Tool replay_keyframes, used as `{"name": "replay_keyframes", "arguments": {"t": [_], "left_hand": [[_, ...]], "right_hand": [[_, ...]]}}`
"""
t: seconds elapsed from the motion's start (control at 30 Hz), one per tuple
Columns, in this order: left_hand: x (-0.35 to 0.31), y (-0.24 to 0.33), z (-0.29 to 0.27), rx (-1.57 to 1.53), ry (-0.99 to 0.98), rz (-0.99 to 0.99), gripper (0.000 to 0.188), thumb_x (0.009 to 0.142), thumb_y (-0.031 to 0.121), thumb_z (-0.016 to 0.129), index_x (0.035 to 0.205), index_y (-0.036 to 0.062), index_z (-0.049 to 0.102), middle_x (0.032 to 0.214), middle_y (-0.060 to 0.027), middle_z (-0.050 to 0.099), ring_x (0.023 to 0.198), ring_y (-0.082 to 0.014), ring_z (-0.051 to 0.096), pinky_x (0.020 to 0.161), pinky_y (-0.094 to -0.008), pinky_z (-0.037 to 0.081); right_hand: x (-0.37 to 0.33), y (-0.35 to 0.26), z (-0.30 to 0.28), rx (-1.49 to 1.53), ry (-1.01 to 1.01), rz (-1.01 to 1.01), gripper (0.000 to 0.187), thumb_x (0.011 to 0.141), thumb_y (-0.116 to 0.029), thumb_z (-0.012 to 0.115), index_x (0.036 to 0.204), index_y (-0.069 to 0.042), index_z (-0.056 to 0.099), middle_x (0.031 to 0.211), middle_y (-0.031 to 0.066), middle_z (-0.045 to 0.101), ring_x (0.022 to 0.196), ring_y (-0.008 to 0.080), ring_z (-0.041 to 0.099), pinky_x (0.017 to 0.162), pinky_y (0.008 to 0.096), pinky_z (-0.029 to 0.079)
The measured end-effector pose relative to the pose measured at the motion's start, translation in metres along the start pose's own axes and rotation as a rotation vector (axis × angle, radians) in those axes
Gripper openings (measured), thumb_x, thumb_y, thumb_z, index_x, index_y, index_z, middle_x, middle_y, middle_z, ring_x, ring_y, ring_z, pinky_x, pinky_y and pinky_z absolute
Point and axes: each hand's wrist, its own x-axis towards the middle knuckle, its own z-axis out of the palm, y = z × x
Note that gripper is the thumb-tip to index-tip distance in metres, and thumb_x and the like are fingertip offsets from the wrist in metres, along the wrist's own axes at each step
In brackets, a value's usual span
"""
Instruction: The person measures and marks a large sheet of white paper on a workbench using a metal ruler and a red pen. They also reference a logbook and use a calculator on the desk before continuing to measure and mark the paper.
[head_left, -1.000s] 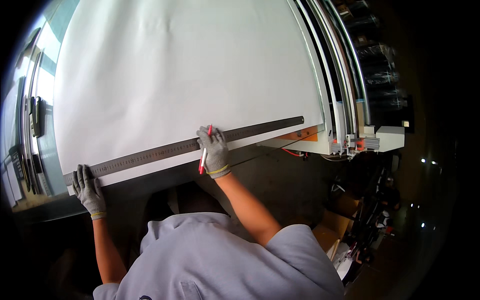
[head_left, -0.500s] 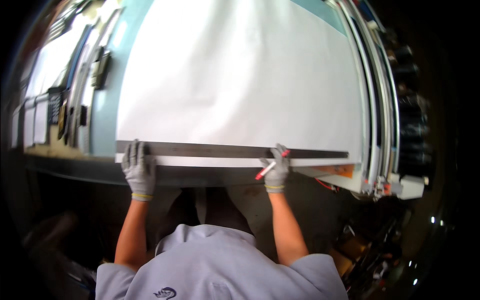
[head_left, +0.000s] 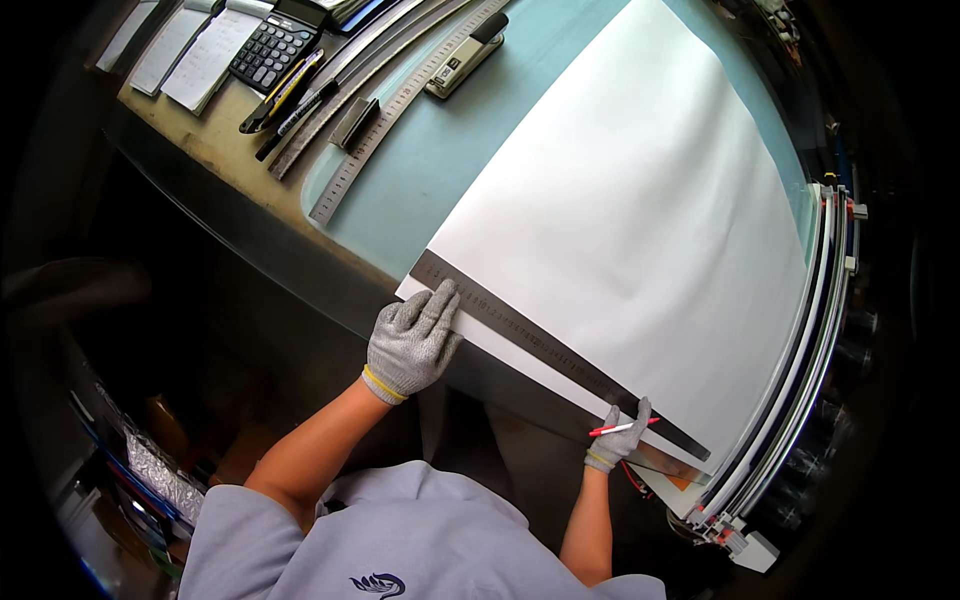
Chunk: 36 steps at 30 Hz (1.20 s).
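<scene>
A long steel ruler (head_left: 545,348) lies across a large white sheet (head_left: 620,220), close to the sheet's near edge. My left hand (head_left: 412,340), in a grey knit glove with a yellow cuff, has its fingers stretched over the left end of the ruler. Towards the other end, my right hand (head_left: 618,440), gloved alike, holds a slim red-and-white pen (head_left: 612,430). Fingertips of that hand also reach the ruler's near edge. A narrow strip of the sheet shows on the near side of the ruler.
Left on the table's blue-green mat (head_left: 440,170) lie another steel ruler (head_left: 365,150) and a stapler (head_left: 468,62). Beyond them are a calculator (head_left: 275,48), a yellow-black cutter knife (head_left: 283,95), a marker (head_left: 297,120) and papers (head_left: 212,58). A machine's metal rails (head_left: 815,370) border the right side.
The view has swung left, so the sheet and ruler appear slanted and the desk tools show clearly. Both hands keep about the same places along the ruler; the pen is still held.
</scene>
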Motion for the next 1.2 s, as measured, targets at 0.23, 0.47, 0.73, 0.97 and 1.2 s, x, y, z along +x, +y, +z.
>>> {"name": "replay_keyframes", "arguments": {"t": [0.23, 0.47, 0.73, 0.97, 1.2], "left_hand": [[-0.002, -0.008, 0.007, -0.014, 0.023, -0.021, 0.051, 0.076, 0.027, 0.078, 0.122, 0.0077, 0.071, 0.137, -0.0058, 0.065, 0.104, -0.0214, 0.065, 0.084, -0.0367, 0.047], [-0.002, -0.010, 0.008, -0.025, 0.017, -0.031, 0.048, 0.077, 0.026, 0.077, 0.121, 0.0076, 0.072, 0.136, -0.0054, 0.065, 0.104, -0.0216, 0.064, 0.084, -0.0364, 0.047], [0.001, -0.008, 0.006, -0.027, 0.017, -0.033, 0.048, 0.077, 0.024, 0.076, 0.121, 0.0048, 0.071, 0.137, -0.0083, 0.064, 0.104, -0.0232, 0.063, 0.081, -0.0366, 0.049], [0.002, -0.007, 0.006, -0.030, 0.013, -0.041, 0.052, 0.074, 0.023, 0.077, 0.122, 0.0042, 0.071, 0.137, -0.0099, 0.064, 0.102, -0.0241, 0.064, 0.080, -0.0378, 0.048], [0.003, -0.008, 0.004, -0.015, 0.010, -0.043, 0.053, 0.075, 0.022, 0.077, 0.124, 0.0043, 0.070, 0.138, -0.0092, 0.063, 0.105, -0.0238, 0.064, 0.083, -0.0379, 0.048]], "right_hand": [[-0.002, 0.007, 0.005, 0.007, -0.021, 0.033, 0.053, 0.089, 0.000, 0.067, 0.139, 0.005, 0.051, 0.142, 0.0184, 0.055, 0.134, 0.0309, 0.051, 0.118, 0.0418, 0.037], [-0.002, 0.014, 0.004, -0.062, -0.050, 0.043, 0.055, 0.082, 0.007, 0.068, 0.134, 0.004, 0.052, 0.145, 0.0218, 0.053, 0.136, 0.0353, 0.050, 0.119, 0.0455, 0.036], [0.000, 0.005, 0.004, -0.092, -0.031, -0.037, 0.051, 0.090, 0.000, 0.067, 0.138, 0.004, 0.051, 0.142, 0.0190, 0.056, 0.133, 0.0328, 0.053, 0.116, 0.0417, 0.040], [-0.001, 0.010, 0.005, -0.082, -0.026, -0.072, 0.051, 0.090, 0.000, 0.068, 0.138, 0.004, 0.051, 0.143, 0.0199, 0.055, 0.133, 0.0333, 0.053, 0.116, 0.0424, 0.040], [-0.002, 0.011, 0.007, -0.089, -0.030, -0.039, 0.050, 0.090, -0.001, 0.069, 0.136, 0.005, 0.052, 0.143, 0.0206, 0.055, 0.133, 0.0335, 0.052, 0.116, 0.0429, 0.040]]}}
